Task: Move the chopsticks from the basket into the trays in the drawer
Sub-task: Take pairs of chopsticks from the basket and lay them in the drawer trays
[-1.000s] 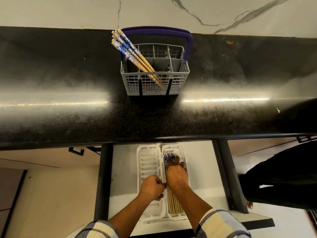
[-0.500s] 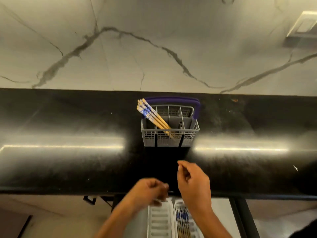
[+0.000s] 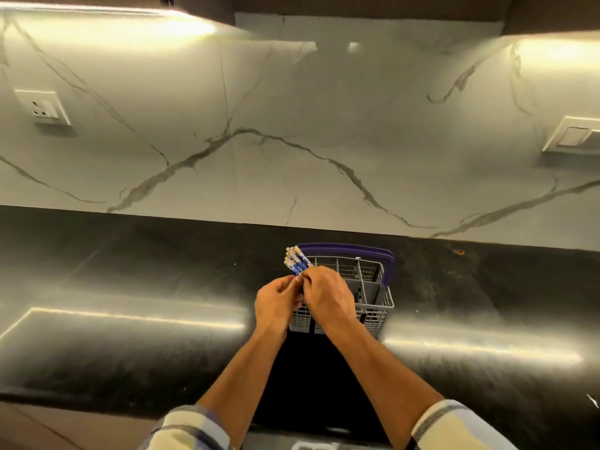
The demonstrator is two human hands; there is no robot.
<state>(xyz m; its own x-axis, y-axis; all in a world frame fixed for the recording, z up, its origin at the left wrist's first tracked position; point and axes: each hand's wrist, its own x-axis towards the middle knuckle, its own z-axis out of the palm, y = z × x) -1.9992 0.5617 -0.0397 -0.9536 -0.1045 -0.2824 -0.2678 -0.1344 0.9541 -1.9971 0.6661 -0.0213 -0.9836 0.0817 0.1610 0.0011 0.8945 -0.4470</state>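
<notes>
A grey cutlery basket (image 3: 376,303) with a purple handle stands on the black countertop (image 3: 130,287). A bundle of chopsticks (image 3: 294,259) with blue-and-white patterned tops leans out of its left side. My left hand (image 3: 276,303) and my right hand (image 3: 328,295) meet at the bundle just below the patterned tops, fingers curled round the sticks. The lower parts of the chopsticks are hidden behind my hands. The drawer is almost out of view; only a sliver of a white tray (image 3: 311,445) shows at the bottom edge.
A marble backsplash (image 3: 292,141) rises behind the counter, with a socket (image 3: 43,107) at left and a switch plate (image 3: 574,136) at right. The countertop's front edge (image 3: 81,399) runs across the lower frame.
Both hands rose from the tray in the drawer, crossed the counter and closed on the chopsticks in the basket. The view tilted upward, so the drawer dropped out of sight.
</notes>
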